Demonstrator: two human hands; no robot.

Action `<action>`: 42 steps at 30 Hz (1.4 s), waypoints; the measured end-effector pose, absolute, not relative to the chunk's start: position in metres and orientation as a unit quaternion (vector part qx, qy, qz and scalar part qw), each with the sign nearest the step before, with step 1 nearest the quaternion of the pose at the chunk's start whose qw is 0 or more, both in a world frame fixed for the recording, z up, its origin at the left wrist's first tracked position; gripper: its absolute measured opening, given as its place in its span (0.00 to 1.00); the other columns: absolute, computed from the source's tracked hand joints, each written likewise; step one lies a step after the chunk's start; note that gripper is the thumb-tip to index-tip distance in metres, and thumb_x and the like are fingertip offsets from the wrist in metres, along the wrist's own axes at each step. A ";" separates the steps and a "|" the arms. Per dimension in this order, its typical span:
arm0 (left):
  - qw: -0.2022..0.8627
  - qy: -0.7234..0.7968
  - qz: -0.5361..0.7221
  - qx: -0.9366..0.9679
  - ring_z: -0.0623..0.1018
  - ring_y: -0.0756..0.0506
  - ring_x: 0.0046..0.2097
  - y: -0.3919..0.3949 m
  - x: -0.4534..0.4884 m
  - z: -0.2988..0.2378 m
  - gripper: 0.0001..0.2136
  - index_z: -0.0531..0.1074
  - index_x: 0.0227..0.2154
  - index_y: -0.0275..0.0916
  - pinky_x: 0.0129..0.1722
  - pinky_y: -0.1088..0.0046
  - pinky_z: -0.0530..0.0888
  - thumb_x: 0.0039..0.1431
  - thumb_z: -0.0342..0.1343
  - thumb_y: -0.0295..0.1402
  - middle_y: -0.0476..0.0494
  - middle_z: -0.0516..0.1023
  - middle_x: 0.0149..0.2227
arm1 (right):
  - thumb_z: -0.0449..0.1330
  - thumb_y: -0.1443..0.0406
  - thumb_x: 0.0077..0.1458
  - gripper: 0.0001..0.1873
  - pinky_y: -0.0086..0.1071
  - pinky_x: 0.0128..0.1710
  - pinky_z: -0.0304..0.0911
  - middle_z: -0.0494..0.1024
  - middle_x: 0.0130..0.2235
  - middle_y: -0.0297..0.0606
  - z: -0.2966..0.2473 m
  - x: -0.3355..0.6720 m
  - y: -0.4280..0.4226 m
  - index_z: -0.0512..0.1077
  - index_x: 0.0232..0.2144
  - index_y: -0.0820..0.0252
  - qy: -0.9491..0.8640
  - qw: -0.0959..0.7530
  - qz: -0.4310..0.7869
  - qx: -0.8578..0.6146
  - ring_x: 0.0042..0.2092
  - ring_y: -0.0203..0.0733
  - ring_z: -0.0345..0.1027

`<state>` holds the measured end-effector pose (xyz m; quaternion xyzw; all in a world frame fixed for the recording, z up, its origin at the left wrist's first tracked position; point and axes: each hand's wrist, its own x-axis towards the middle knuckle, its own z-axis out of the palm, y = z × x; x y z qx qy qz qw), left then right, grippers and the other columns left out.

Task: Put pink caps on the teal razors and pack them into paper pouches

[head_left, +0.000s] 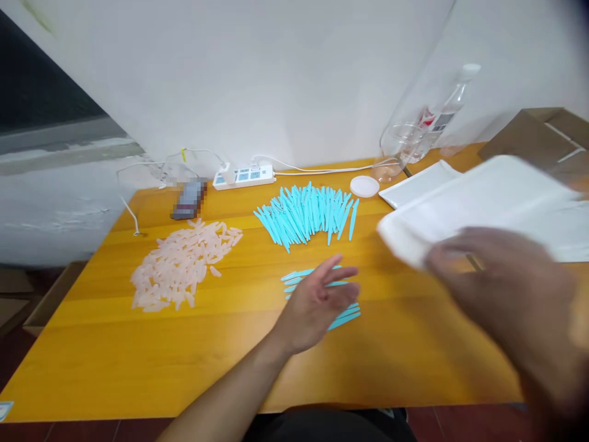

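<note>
My left hand [317, 304] hovers palm inward above a row of turquoise plastic sticks [344, 317], fingers spread and nothing in them. It partly hides the row. Smeared by motion, my right hand [501, 288] grips the near edge of a flat white tray-like piece [483, 190], lifted and tilted above the right side of the table. Beyond my left hand lies a fanned heap of the same turquoise sticks [306, 215], slim and pointed. Left of it spreads a pile of small pale pink pointed pieces [179, 267].
Along the wall are a white power strip [243, 178] with cables, a phone-like pixelated object [189, 199], a round whitish lid [364, 186], a clear plastic jar [396, 147] and a bottle [448, 116]. More white flat pieces [421, 183] and a cardboard box [529, 138] stand right.
</note>
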<state>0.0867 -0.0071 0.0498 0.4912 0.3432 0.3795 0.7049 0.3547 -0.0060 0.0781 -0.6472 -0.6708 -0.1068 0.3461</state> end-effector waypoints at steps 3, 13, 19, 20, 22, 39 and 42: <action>0.730 0.382 0.389 0.411 0.81 0.39 0.47 -0.001 0.115 0.042 0.24 0.70 0.57 0.39 0.44 0.61 0.79 0.60 0.62 0.43 0.34 0.79 0.53 | 0.61 0.65 0.58 0.07 0.43 0.36 0.68 0.76 0.32 0.42 0.066 0.286 -0.028 0.70 0.27 0.54 -0.749 0.328 -0.045 -0.573 0.37 0.50 0.73; 0.639 0.454 0.309 0.538 0.79 0.47 0.36 0.032 0.101 0.036 0.11 0.76 0.41 0.34 0.34 0.74 0.73 0.57 0.60 0.34 0.44 0.81 0.36 | 0.61 0.63 0.55 0.45 0.58 0.56 0.60 0.71 0.57 0.57 0.033 0.296 0.002 0.44 0.69 0.62 -0.865 0.223 0.051 -0.447 0.58 0.63 0.65; 0.536 0.477 0.230 0.658 0.78 0.46 0.32 0.068 0.073 0.040 0.15 0.79 0.41 0.38 0.33 0.73 0.71 0.61 0.57 0.43 0.45 0.81 0.32 | 0.63 0.61 0.55 0.36 0.48 0.47 0.66 0.72 0.51 0.50 0.026 0.317 0.031 0.56 0.63 0.57 -0.824 0.299 0.091 -0.472 0.49 0.57 0.69; 0.474 0.488 0.207 0.703 0.78 0.46 0.33 0.070 0.069 0.039 0.14 0.81 0.38 0.39 0.34 0.72 0.71 0.62 0.56 0.43 0.46 0.81 0.31 | 0.64 0.61 0.53 0.37 0.49 0.47 0.66 0.72 0.50 0.49 0.026 0.321 0.033 0.57 0.63 0.57 -0.820 0.296 0.091 -0.481 0.49 0.58 0.68; 0.332 0.504 0.149 0.783 0.79 0.44 0.34 0.072 0.065 0.034 0.12 0.81 0.29 0.42 0.35 0.71 0.70 0.60 0.57 0.41 0.46 0.80 0.29 | 0.65 0.61 0.52 0.39 0.49 0.49 0.64 0.70 0.52 0.50 0.026 0.328 0.034 0.57 0.63 0.57 -0.815 0.281 0.107 -0.495 0.51 0.59 0.66; 0.373 0.523 0.572 0.509 0.82 0.47 0.36 0.033 0.033 0.058 0.19 0.69 0.55 0.44 0.42 0.68 0.81 0.62 0.61 0.38 0.50 0.78 0.35 | 0.66 0.65 0.47 0.41 0.49 0.53 0.62 0.71 0.51 0.49 0.016 0.298 0.052 0.58 0.63 0.58 -0.834 0.263 0.160 -0.458 0.52 0.57 0.65; 0.324 0.531 0.508 0.595 0.81 0.44 0.46 0.030 0.059 0.046 0.14 0.74 0.52 0.42 0.50 0.62 0.78 0.68 0.54 0.39 0.43 0.82 0.42 | 0.66 0.65 0.47 0.43 0.51 0.54 0.61 0.70 0.52 0.50 0.017 0.288 0.055 0.57 0.64 0.57 -0.839 0.278 0.160 -0.439 0.54 0.59 0.64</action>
